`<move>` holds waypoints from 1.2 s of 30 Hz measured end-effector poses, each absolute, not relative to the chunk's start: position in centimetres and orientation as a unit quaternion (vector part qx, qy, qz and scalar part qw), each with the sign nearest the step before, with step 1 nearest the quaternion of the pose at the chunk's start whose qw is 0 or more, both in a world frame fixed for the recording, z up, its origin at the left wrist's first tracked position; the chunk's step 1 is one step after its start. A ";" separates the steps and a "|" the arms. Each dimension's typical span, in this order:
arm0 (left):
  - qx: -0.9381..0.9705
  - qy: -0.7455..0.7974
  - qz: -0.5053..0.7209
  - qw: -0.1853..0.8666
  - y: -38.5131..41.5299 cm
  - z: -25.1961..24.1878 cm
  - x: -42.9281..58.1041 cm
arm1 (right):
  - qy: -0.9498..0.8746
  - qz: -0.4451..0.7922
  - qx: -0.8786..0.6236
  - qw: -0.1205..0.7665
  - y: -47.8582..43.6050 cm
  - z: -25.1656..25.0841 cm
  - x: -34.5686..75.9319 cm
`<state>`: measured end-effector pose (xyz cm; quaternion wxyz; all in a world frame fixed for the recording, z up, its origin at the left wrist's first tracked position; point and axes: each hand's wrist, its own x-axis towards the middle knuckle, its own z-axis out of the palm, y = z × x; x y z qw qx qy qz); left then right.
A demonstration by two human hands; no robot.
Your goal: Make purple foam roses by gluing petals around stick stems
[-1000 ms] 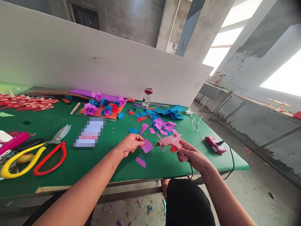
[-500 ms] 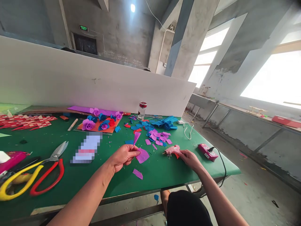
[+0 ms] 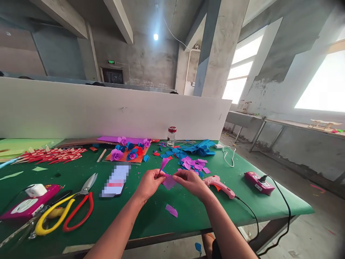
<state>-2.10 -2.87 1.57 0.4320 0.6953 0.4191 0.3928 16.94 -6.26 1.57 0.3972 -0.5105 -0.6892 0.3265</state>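
Observation:
My left hand point(image 3: 150, 184) pinches a rolled purple paper strip point(image 3: 164, 163), which points upward, and the left edge of a flat purple paper petal point(image 3: 169, 182). The thumb and fingers of my right hand point(image 3: 190, 180) are closed at the petal's right edge. Just right of that hand, a pink hot glue gun point(image 3: 224, 189) lies on the green table, its nozzle hidden behind the hand. One loose purple petal point(image 3: 171, 210) lies below my hands. Beyond them is a pile of purple petals point(image 3: 192, 163) with blue paper pieces point(image 3: 201, 148) behind.
Finished paper roses point(image 3: 132, 154) lie at the back near a lidded glass jar point(image 3: 171, 137). To the left are a phone point(image 3: 115, 180), large scissors point(image 3: 87, 192) and a magenta power strip point(image 3: 29, 207). Another power strip point(image 3: 259, 183) sits at right; a white board point(image 3: 107, 111) stands behind.
My right hand has let go of the glue gun, now lying on the table, and moved left to the petal. My left hand keeps its pinch. The head view has shifted.

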 end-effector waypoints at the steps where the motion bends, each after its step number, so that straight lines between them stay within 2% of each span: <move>1: 0.698 0.418 0.391 0.431 -2.8 1.5 -2.0 | -0.685 0.331 -0.513 0.397 -6.1 1.3 17.0; 11: 0.710 0.432 0.351 0.432 -3.2 1.4 -1.0 | -0.665 0.341 -0.540 0.389 -5.2 0.4 16.9; 16: 0.720 0.469 0.387 0.335 -3.3 1.7 -1.7 | -0.563 0.339 -0.570 0.493 -5.2 0.1 18.5; 19: 0.738 0.454 0.408 0.289 -3.3 2.0 -2.0 | -0.496 0.343 -0.552 0.576 -4.9 -0.3 19.3; 22: 0.730 0.479 0.413 0.258 -3.5 2.5 -1.9 | -0.463 0.352 -0.524 0.622 -4.7 -0.6 18.8; 29: 0.654 0.448 0.456 0.405 -3.5 2.8 -1.9 | -0.434 0.360 -0.523 0.639 -4.6 0.1 17.4; 36: 0.578 0.436 0.490 0.486 -3.7 3.1 -1.7 | -0.413 0.390 -0.500 0.654 -4.6 -0.1 18.1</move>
